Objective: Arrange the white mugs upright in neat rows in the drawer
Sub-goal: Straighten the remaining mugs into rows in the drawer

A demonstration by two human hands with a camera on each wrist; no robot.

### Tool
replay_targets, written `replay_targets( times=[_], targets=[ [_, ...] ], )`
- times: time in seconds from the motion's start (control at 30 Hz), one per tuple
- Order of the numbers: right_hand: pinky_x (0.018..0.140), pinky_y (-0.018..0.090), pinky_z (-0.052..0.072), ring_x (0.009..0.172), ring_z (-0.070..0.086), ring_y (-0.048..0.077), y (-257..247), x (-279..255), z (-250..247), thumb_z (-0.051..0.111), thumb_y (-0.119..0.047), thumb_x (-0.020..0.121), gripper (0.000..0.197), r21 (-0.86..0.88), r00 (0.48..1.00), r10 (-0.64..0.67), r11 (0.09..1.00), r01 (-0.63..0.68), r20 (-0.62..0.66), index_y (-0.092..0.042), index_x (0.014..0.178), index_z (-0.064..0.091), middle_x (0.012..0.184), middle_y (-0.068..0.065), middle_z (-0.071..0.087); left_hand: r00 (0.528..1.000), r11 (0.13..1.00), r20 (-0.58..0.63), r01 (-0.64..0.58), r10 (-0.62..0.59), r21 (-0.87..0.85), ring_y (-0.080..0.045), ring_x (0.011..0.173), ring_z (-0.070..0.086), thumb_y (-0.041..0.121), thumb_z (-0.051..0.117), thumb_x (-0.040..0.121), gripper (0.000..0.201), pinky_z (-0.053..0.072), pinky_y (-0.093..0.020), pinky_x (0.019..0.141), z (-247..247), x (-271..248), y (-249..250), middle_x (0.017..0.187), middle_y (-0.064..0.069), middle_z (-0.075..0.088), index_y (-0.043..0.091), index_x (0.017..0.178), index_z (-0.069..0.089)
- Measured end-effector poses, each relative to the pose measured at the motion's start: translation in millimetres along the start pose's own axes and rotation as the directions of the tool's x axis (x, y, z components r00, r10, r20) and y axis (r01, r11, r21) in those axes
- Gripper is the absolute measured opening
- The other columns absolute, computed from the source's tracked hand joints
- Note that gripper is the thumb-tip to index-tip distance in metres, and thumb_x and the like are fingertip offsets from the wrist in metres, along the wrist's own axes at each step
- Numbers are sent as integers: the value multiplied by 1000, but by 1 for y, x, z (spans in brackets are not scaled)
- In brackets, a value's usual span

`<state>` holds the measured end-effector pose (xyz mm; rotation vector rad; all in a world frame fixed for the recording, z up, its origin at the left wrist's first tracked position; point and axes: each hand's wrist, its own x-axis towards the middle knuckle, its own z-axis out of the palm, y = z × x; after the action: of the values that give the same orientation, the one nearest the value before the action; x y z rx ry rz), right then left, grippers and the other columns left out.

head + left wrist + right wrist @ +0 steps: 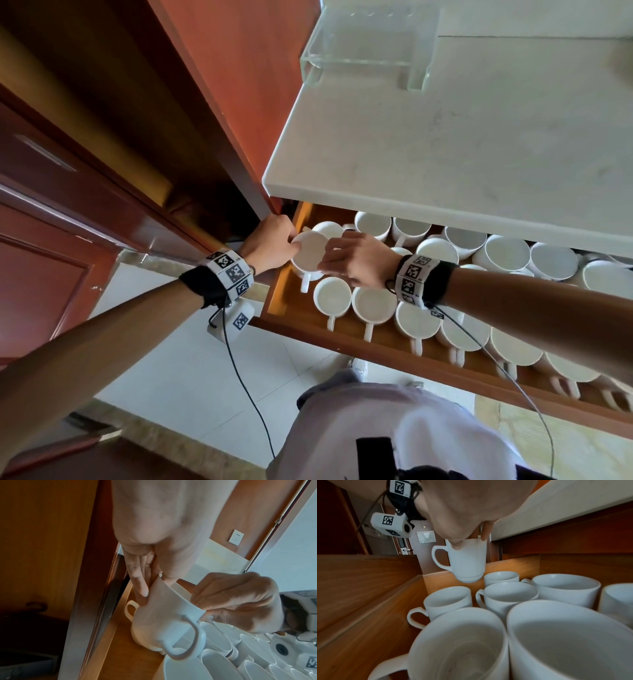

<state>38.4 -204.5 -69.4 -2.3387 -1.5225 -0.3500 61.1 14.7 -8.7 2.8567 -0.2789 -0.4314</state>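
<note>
Head view: pulled-out wooden drawer (274, 301) under a pale stone bench (428, 144). Both hands meet at the drawer's far-left corner over one white mug (310, 255), held upright above the drawer floor. Left hand (270, 245) pinches the rim on its left side; right hand (356, 262) pinches the rim on the right. Handle points toward the drawer front. Other mugs (373, 303) stand upright in a front row, handles toward the front, with more rows behind them partly under the bench. A clear plastic stand (366, 41) sits on the bench top.

Left wrist view: left hand (154, 547) has its fingers (140, 586) down the outside of the mug (164, 616) and thumb at the rim, a closed pinch. Right hand (240, 601) curls over the opposite rim. One mug stands just behind the held one, by the drawer wall.

Right wrist view: right hand (462, 513) pinches the mug (467, 561) at the rim, thumb outside, a finger at the far side. The base appears to hang clear above the drawer (368, 601) floor, though the angle is poor. Upright mugs (508, 596) fill the foreground.
</note>
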Motion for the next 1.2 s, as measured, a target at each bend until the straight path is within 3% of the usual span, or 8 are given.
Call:
replay_targets(
  times=[0.27,0.37,0.63,0.8,0.93,1.0,1.13,1.2],
  targets=[
    [71,37,50,88,60,22,-8,7,16,62,-22,95,14,20,999,40,999,-40,34,-19,99,75,87,-4,69,999,999,33,-4,2,50,-6,53,58,22,74,93,13,35,-17,43,4,7,-1,63,6,62,14,84,77],
    [70,36,50,87,58,19,-6,8,22,66,-23,92,9,-1,996,49,999,-49,76,-21,95,75,84,-7,68,999,998,36,13,-15,60,-7,57,60,23,74,93,12,38,-18,45,12,9,-3,66,5,64,13,87,77],
    [72,35,51,87,60,18,-6,17,33,71,-20,87,8,6,973,78,997,-81,219,-25,91,77,84,-10,69,998,991,56,9,-17,137,-11,62,61,22,77,90,10,41,-21,47,27,13,-10,75,2,64,15,84,74],
    [74,38,52,81,65,22,-11,29,37,71,-14,85,17,33,932,115,990,-134,343,-24,95,80,87,-4,71,995,972,95,-9,-14,234,-18,58,64,23,78,89,21,59,-31,55,36,15,-13,66,0,63,14,72,70],
    [78,39,53,83,65,26,-17,36,40,67,-13,89,21,47,879,170,976,-213,446,-23,102,79,91,0,71,992,939,93,-110,84,326,-19,60,56,21,73,91,42,49,-30,56,41,17,-13,73,0,57,19,59,46],
    [79,40,53,86,65,27,-17,40,38,65,-15,92,22,68,860,176,969,-236,479,-24,105,79,93,0,71,988,911,109,-145,110,386,-21,68,55,19,72,92,39,47,-31,60,43,17,-13,86,-3,60,19,64,45],
    [83,34,52,94,66,25,-15,43,35,64,-13,93,27,72,821,180,963,-259,541,-25,113,77,103,-2,73,978,862,164,-191,127,469,-24,92,64,21,70,95,8,47,-31,67,45,19,-14,105,-6,64,14,93,68],
    [82,30,49,97,66,23,-14,44,34,65,-13,93,28,83,807,190,956,-282,559,-26,115,76,105,-3,74,974,841,183,-208,132,500,-25,102,63,22,71,95,13,46,-32,70,47,21,-14,110,-6,63,11,103,70]
  ],
)
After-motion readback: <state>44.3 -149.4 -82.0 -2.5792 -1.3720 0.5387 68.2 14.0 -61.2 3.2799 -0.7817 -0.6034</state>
